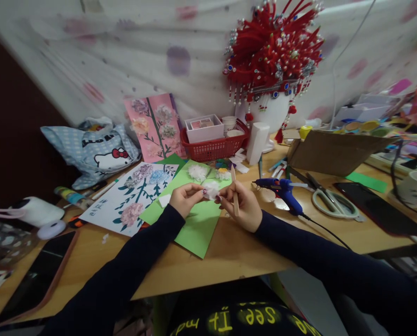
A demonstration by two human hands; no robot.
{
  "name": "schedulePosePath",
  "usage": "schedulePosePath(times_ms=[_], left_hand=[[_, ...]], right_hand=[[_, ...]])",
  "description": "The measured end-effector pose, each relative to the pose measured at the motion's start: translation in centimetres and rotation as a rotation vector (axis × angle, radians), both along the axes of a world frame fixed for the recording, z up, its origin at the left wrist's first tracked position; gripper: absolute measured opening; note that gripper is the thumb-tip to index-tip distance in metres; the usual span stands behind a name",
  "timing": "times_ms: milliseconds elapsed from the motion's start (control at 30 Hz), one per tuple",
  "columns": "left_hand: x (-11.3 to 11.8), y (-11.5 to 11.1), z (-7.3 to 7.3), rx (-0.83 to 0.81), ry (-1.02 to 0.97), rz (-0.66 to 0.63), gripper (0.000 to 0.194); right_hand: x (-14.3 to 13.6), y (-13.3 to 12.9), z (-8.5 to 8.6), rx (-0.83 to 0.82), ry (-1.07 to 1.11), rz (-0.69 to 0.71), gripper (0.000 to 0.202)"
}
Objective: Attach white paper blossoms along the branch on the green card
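1. The wooden table [250,261] spreads beneath everything; clock directions are taken from the point where the two hands meet.
2. At one o'clock, a red beaded headdress [278,60] sits on a white stand.
3. At ten o'clock rests a blue checked bag [113,161] with a cartoon cat on it.
4. At nine o'clock lies a white sheet [101,212] bearing puffy flowers and dark green leaves.
5. Below the hands, the light green card [201,238] runs from six o'clock up to twelve, with white flowers [197,172] near its far end.
6. At three o'clock, a blue glue gun [287,196] lies just beside the right hand, scissors [334,200] farther out.
7. The left hand [186,199] has its thumb and finger closed in a pinch on the white tuft.
8. The right hand [243,205] pinches the tuft's other side, its fingers curled.
9. A flat wooden stick [235,203] is tucked upright in the right hand.
10. Smallest, the white tuft [212,190] is between both hands' fingertips, above the card.
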State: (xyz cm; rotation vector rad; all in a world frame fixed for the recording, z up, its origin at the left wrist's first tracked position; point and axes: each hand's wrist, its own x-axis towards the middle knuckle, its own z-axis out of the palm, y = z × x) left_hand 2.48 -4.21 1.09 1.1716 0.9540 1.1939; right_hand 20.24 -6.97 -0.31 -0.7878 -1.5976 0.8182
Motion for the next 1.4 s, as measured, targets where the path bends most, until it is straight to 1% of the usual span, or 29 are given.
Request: schedulePosePath(times_ms=[167,300,500,633,700,767,867,933,1000,1100,1167,1300,1400], left_hand=[[-0.1,0.3,0.0,-0.049,-0.088,0.015,0.033],[0.1,0.2,0.2,-0.105,-0.121,0.039,0.031],[-0.1,0.6,0.0,-0.104,-0.109,0.071,0.026],[-0.3,0.8,0.0,-0.103,-0.083,0.104,0.029],[-0.2,0.8,0.0,-0.091,-0.084,0.09,0.032],[-0.2,0.7,-0.1,-0.065,-0.074,0.038,0.038],[0.1,0.5,-0.6,0.023,-0.006,-0.031,0.047],[0.2,0.5,-1.2,0.063,0.038,-0.045,0.045],[0.3,0.6,-1.6,0.054,0.042,-0.062,0.041],[0.2,0.6,-1.9,0.035,0.017,-0.074,0.041],[0.1,0.6,-1.8,0.051,0.03,-0.059,0.039],[0.1,0.3,-1.4,0.083,0.111,-0.062,0.026],[0.1,0.0,-0.8,0.12,0.156,-0.01,0.018]], right_hand=[[0.0,0.1,0.1,-0.026,0.003,-0.041,0.032],[0.1,0.2,0.0,-0.029,0.019,-0.068,0.032],[0.1,0.7,-0.2,-0.044,0.049,-0.098,0.032],[0.2,0.9,-0.4,-0.061,0.081,-0.116,0.033],[0.2,1.0,-0.4,-0.061,0.082,-0.116,0.033],[0.2,0.9,-0.4,-0.05,0.071,-0.107,0.032],[0.2,0.7,-0.2,-0.002,0.032,-0.098,0.029],[0.2,0.6,-0.1,0.028,0.007,-0.096,0.026],[0.2,0.6,0.0,0.041,0.0,-0.085,0.023],[0.2,0.6,-0.1,0.042,0.022,-0.073,0.022],[0.3,0.7,-0.1,0.039,0.041,-0.072,0.022],[0.3,0.8,-0.3,0.031,0.06,-0.068,0.021],[0.3,0.9,-0.4,0.018,0.073,-0.071,0.021]])
